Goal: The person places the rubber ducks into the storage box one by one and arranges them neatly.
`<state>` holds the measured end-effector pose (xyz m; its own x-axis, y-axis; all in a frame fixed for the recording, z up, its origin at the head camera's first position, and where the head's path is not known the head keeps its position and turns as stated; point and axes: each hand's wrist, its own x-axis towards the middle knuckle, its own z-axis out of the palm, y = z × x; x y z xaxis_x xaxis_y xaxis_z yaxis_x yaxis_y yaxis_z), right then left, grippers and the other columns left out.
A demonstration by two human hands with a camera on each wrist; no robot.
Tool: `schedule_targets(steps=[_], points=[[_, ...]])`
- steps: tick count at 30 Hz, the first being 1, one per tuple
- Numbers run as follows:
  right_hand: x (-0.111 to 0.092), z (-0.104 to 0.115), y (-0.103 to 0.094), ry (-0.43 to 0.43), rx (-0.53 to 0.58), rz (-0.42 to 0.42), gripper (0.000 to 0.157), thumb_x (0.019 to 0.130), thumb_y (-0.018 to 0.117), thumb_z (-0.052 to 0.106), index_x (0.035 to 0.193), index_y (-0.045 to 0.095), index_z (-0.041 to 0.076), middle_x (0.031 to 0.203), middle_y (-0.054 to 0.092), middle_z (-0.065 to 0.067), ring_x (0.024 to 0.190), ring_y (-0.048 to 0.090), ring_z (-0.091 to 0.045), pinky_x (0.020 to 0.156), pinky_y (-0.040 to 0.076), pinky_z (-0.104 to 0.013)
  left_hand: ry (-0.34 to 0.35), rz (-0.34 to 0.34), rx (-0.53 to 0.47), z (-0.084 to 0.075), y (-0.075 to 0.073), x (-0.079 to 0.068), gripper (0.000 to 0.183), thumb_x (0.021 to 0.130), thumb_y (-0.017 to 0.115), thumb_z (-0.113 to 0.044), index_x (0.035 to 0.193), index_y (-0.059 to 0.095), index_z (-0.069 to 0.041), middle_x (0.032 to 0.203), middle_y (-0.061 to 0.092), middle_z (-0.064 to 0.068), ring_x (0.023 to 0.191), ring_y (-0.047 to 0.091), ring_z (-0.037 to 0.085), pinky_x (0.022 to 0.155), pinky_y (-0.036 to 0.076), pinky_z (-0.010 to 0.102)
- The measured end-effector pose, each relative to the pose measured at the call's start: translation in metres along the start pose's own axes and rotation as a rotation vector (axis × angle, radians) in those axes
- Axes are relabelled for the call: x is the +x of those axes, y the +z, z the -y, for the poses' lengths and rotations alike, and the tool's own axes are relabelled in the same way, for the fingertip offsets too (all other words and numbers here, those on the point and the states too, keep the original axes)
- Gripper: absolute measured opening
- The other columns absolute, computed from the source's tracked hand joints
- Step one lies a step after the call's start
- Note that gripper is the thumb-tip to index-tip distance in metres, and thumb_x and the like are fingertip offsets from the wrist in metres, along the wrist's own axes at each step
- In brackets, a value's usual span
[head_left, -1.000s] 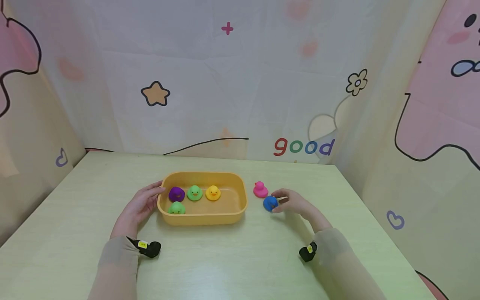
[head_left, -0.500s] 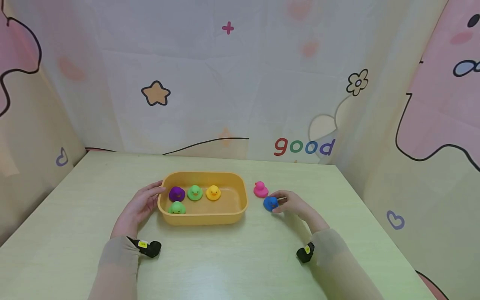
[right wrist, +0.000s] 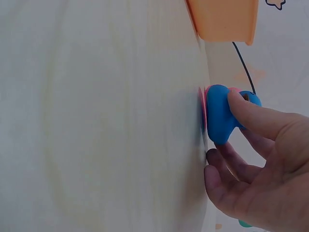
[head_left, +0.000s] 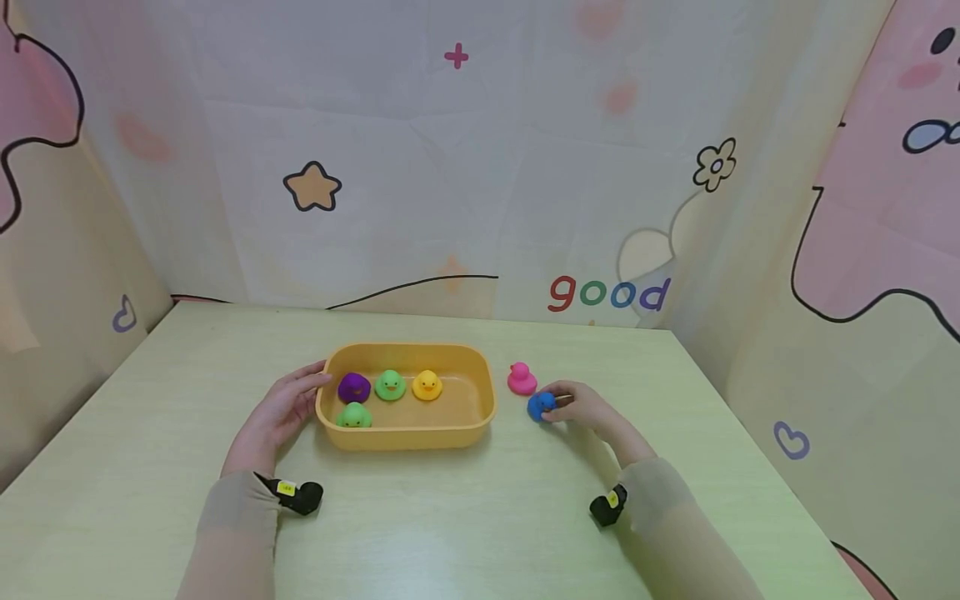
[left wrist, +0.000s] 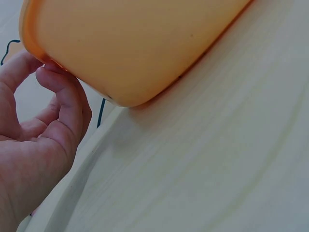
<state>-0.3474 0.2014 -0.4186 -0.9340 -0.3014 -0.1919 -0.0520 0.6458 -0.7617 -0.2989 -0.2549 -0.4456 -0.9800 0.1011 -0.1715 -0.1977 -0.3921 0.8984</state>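
Observation:
My right hand [head_left: 588,406] pinches a blue rubber duck [right wrist: 219,113] between thumb and fingers, low over the table at the tub's right. In the right wrist view the thumb lies across the duck by its head. A pink rubber duck [head_left: 521,379] sits just behind it. My left hand [head_left: 283,408] grips the left end of a yellow-orange plastic tub [head_left: 408,440], its fingers curled at the rim in the left wrist view. Inside the tub are a purple duck [head_left: 354,387], a yellow duck [head_left: 427,385], a green duck [head_left: 390,385] and another green duck [head_left: 354,415], partly hidden by the front wall.
The pale wood-look table [head_left: 420,533] stretches in front of the tub and to both sides. Printed cloth walls [head_left: 405,233] enclose the back, left and right. Each sleeve carries a small black wrist camera [head_left: 300,497].
My right thumb and fingers have closed onto the blue duck, which has turned slightly. The right forearm has shifted a little left. My left hand and the tub have stayed put.

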Motion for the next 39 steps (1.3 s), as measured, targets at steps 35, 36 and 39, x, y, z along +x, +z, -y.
schedule_targets(steps=[35,36,39], points=[[0.012,0.055,0.002,-0.014,0.344,-0.044,0.051,0.096,0.059,0.007,0.144,0.042,0.002,0.149,0.039,-0.023,0.133,0.042,-0.039,0.115,0.035,-0.05,-0.003,-0.004,-0.011,-0.001,-0.001,-0.001,0.07,0.098,0.055,-0.005,0.154,0.014,0.003,0.101,0.063,-0.011,0.087,0.061,-0.002,0.077,0.054,0.012],[0.014,0.058,0.004,-0.021,0.349,-0.044,0.051,0.096,0.059,0.007,0.144,0.042,0.002,0.149,0.039,-0.023,0.133,0.043,-0.039,0.115,0.035,-0.049,-0.003,-0.005,-0.008,-0.001,-0.001,-0.001,0.071,0.098,0.055,-0.006,0.154,0.014,0.003,0.102,0.063,-0.011,0.087,0.061,-0.002,0.077,0.054,0.012],[0.019,0.069,0.011,-0.029,0.371,-0.05,0.049,0.096,0.059,0.006,0.143,0.044,0.002,0.148,0.04,-0.023,0.131,0.045,-0.039,0.114,0.037,-0.048,0.0,-0.005,0.006,0.0,-0.002,0.0,0.07,0.098,0.055,-0.006,0.154,0.015,0.002,0.103,0.062,-0.011,0.088,0.061,-0.002,0.077,0.054,0.012]])
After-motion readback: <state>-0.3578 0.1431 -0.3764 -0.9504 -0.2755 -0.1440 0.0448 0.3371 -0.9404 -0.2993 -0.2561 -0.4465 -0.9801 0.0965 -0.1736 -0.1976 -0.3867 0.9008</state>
